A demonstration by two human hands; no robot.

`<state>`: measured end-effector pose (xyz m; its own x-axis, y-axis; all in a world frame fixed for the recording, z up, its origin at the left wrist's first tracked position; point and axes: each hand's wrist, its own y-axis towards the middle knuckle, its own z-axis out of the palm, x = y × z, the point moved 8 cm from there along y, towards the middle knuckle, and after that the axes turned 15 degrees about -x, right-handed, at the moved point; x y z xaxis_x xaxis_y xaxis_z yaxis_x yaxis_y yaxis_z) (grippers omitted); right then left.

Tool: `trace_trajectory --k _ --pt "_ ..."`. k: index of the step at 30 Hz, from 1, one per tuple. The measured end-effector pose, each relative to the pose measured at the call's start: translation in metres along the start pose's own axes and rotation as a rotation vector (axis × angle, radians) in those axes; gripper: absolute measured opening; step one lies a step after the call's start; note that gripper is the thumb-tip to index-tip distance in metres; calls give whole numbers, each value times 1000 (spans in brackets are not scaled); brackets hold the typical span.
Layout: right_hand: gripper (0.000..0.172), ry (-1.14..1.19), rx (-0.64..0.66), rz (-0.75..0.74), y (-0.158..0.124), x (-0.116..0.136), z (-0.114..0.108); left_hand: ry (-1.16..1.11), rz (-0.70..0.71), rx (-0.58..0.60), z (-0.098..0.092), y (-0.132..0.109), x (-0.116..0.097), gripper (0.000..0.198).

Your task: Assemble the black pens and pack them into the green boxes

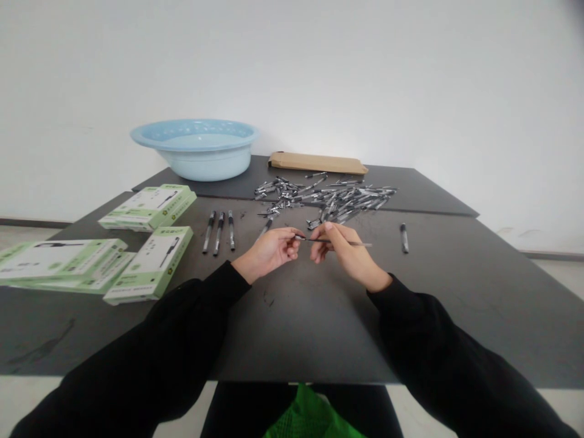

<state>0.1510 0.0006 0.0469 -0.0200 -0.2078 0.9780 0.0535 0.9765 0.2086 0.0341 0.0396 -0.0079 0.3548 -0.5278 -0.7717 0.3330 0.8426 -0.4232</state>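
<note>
Near the middle of the dark table, my left hand [272, 250] pinches a small dark pen part [300, 237] at its fingertips. My right hand [343, 246] is closed round a thin dark rod [361, 244], which looks like a pen refill and points left at that part. Whether the two pieces touch is too small to tell. Behind my hands lies a heap of black-and-clear pen pieces [349, 201]. Three capped pens [219, 232] stand in a row left of my left hand, lying flat, and another pen [266, 229] is partly behind it.
A single short pen piece [404, 238] lies at the right. Green-and-white boxes [150, 263] are stacked at the left of the table [292, 340]. At the back are a light blue basin [207, 163] and a flat brown cardboard piece [317, 163], before a white wall.
</note>
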Motion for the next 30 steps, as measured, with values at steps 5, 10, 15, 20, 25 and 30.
trace_trajectory --k 5,10,15,20,25,30 --pt "47 -2 -5 5 0 1 -1 2 -20 9 2 -2 2 17" --pt "47 1 -6 2 0 2 -1 -6 -29 3 1 -2 1 18" --pt "47 14 -18 6 0 4 -2 -16 -32 -2 0 -1 1 18" --pt "48 3 2 4 -1 4 -1 -21 -43 4 0 -1 2 16" --pt "49 -1 3 5 0 2 -1 -14 -42 6 1 -2 2 17" --pt "49 -34 3 -7 0 1 0 -1 -20 -4 1 -2 1 20"
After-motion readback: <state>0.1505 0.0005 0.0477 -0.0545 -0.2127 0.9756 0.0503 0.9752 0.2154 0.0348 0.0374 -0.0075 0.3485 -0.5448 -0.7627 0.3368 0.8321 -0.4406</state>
